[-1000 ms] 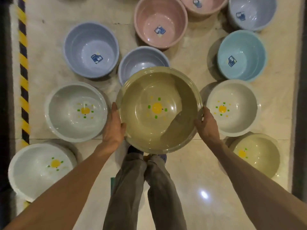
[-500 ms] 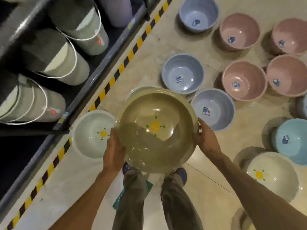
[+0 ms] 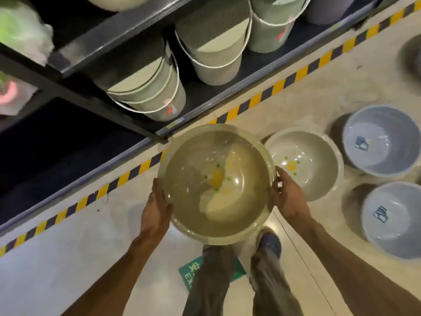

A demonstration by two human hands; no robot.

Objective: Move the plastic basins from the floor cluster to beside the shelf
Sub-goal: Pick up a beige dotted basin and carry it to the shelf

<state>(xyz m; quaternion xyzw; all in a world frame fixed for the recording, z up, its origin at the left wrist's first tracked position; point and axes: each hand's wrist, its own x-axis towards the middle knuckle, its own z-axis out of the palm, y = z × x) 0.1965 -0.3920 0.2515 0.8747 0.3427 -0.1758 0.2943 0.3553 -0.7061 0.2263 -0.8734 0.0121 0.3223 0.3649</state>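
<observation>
I carry a translucent olive-yellow basin [image 3: 216, 183] with a yellow and green dot print, held level in front of me above the floor. My left hand [image 3: 156, 208] grips its left rim and my right hand [image 3: 288, 197] grips its right rim. The basin hangs just in front of the dark shelf [image 3: 127, 92], over the striped floor tape [image 3: 250, 103]. A white basin [image 3: 305, 163] with the same print stands on the floor to its right. Two blue-grey basins [image 3: 382, 137] [image 3: 394, 220] stand further right.
Stacked pale green buckets [image 3: 148, 87] fill the shelf's bottom level. A green floor sticker [image 3: 193, 272] lies by my feet [image 3: 268, 242]. Pale tiled floor stretches to the lower left along the tape.
I have turned left with the basin, away from the floor cluster. The shelf now fills the upper view and the basin hangs close to its front edge.
</observation>
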